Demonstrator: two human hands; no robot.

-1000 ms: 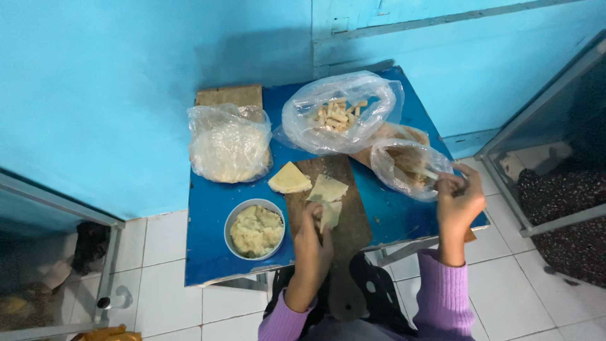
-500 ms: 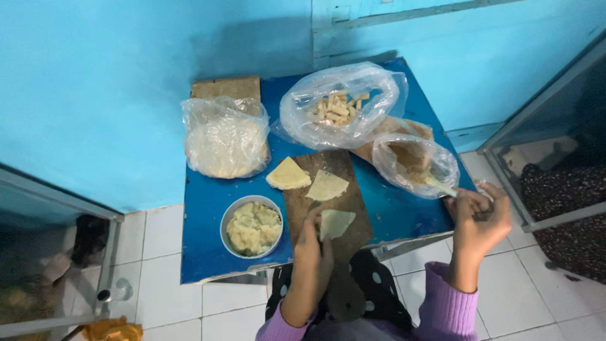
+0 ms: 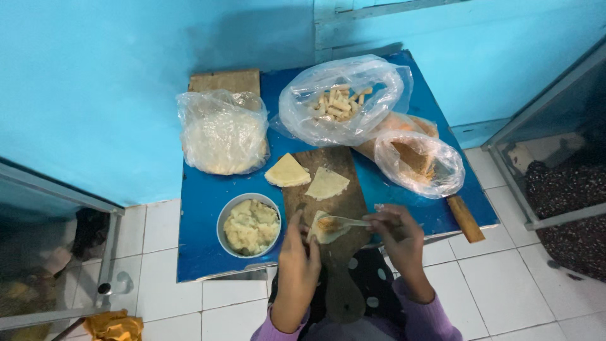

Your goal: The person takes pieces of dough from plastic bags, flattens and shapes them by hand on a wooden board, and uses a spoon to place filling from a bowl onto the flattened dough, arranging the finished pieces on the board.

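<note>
Seen from above at a small blue table [image 3: 202,252] against a turquoise wall: filling dough, one piece at a time. Left hand [image 3: 297,252] pinching the near edge of a dough triangle [image 3: 323,228] at the lower end of a dark wooden board [image 3: 338,165], just beside the lap. Right hand [image 3: 399,232] closed around the handle of a spoon [image 3: 347,221], with the bowl of the spoon resting on that triangle and an orange-brown dab showing there.

By the look of it, early in the work. Only this one piece spooned so far, lying open and unfolded. Two more triangles [image 3: 287,170] [image 3: 326,183] bare and flat at the top of the board, one half off its edge. No folded or finished pieces anywhere in view.

Well stocked for more: a metal bowl [image 3: 250,225] heaped with pale mash just left of the board, a clear bag of white stuff [image 3: 221,132] at the back left, a bag of short pale sticks [image 3: 341,101] at the back, and a third bag of brown crumbs [image 3: 416,161] to the right. A wooden handle [image 3: 466,218] jutting over the table's right edge, its purpose hard to tell. White floor tiles below.
</note>
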